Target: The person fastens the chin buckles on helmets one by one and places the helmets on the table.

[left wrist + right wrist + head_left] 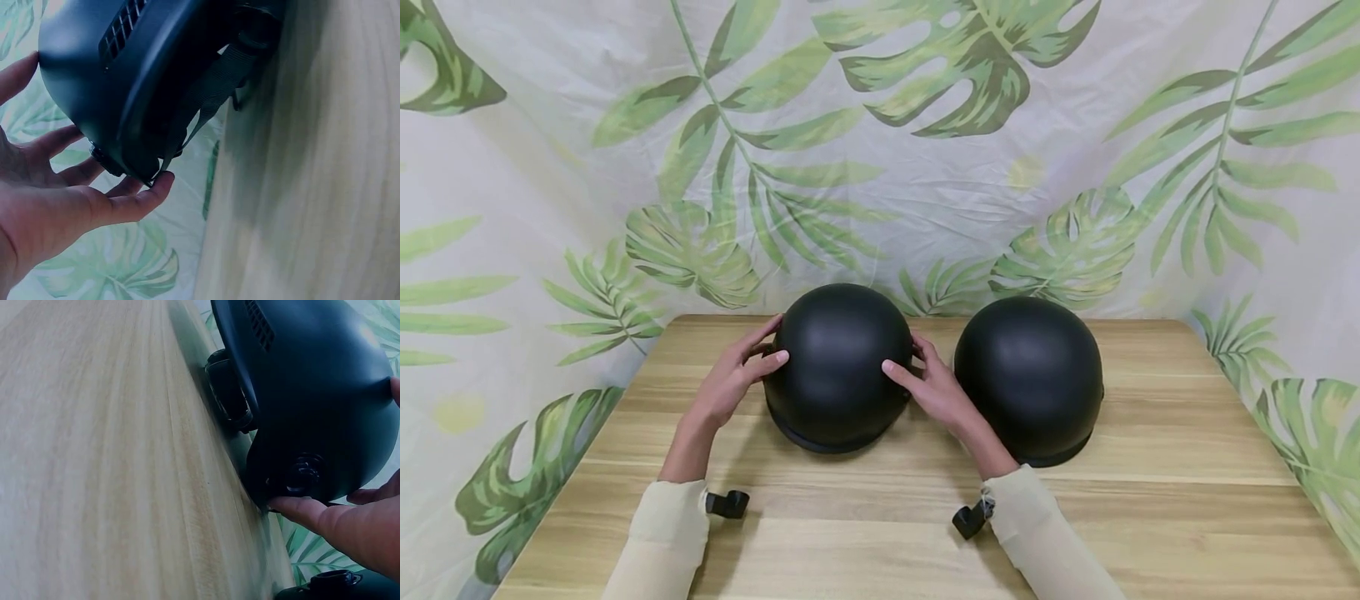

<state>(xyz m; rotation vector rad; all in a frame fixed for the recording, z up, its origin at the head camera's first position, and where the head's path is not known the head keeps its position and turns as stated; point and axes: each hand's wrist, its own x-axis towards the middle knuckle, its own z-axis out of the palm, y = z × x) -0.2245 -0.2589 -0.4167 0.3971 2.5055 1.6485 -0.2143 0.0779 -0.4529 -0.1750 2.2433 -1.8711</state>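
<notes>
A matte black helmet (841,367) is held between both hands over the far left half of the table. My left hand (727,386) grips its left side, thumb on the shell and the other fingers reaching behind. My right hand (936,390) grips the opposite side in much the same way. In the left wrist view, a dark chin strap (215,84) hangs under the rim, and part of the rim stands off the wood. The right wrist view shows a round fitting (304,474) on the shell near my fingers. A second black helmet (1028,379) stands on the table, right of my right hand.
The wood-grain table (850,542) ends at a leaf-printed cloth (865,183) at the back and sides. A small black device (727,504) is fixed at the left cuff, and another black device (972,518) at the right cuff.
</notes>
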